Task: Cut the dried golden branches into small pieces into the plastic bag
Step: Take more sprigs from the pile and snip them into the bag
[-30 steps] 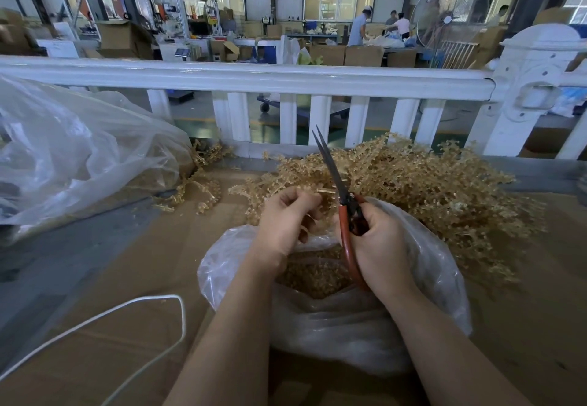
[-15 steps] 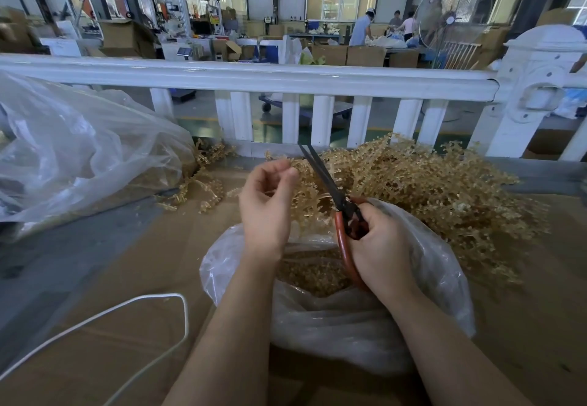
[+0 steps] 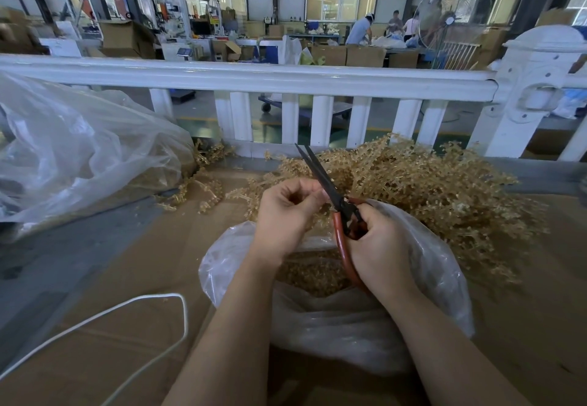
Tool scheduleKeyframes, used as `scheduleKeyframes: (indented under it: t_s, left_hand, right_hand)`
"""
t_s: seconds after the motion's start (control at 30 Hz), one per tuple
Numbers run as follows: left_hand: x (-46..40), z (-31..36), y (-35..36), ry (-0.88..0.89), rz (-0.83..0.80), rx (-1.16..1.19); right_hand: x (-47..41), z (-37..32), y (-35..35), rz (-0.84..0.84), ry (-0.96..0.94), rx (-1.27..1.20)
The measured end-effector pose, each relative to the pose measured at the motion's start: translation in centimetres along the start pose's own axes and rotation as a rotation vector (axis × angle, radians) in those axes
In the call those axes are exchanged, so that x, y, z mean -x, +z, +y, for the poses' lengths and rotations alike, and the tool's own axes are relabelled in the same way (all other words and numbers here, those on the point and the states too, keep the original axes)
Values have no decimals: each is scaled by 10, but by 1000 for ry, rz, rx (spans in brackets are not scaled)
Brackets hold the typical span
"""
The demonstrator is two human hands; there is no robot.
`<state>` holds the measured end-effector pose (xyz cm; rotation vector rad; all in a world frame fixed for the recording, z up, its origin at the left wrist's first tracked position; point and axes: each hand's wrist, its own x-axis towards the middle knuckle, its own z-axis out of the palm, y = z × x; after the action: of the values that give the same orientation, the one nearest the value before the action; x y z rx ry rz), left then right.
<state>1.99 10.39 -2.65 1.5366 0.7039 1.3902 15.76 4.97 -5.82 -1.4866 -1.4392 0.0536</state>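
Fingers (image 3: 309, 191) of the left hand (image 3: 286, 212) had dropped back beside the scissors (image 3: 330, 189), curled round a golden sprig (image 3: 313, 215); the right hand (image 3: 378, 240) gripped the red handles, blades barely parted. Another cut looked imminent over the plastic bag (image 3: 444, 278), the branch pile (image 3: 428, 183) beyond.

We hold the scissors (image 3: 330, 189) over the bag (image 3: 444, 272); branches (image 3: 428, 183) lie behind our grip, a cord (image 3: 133, 307) to its left.
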Motion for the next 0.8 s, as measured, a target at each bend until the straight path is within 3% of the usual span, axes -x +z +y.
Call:
scheduleKeyframes:
  t_s: [0.23, 0.43, 0.8]
  left_hand:
    - [-1, -6, -6, -109, 104, 49]
    - [0, -3, -8, -123, 110, 155]
    - [0, -2, -13, -97, 4, 175]
  right_hand:
    - [-1, -3, -5, 53, 48, 54]
    - [1, -3, -5, -16, 6, 141]
    - [1, 2, -4, -53, -35, 245]
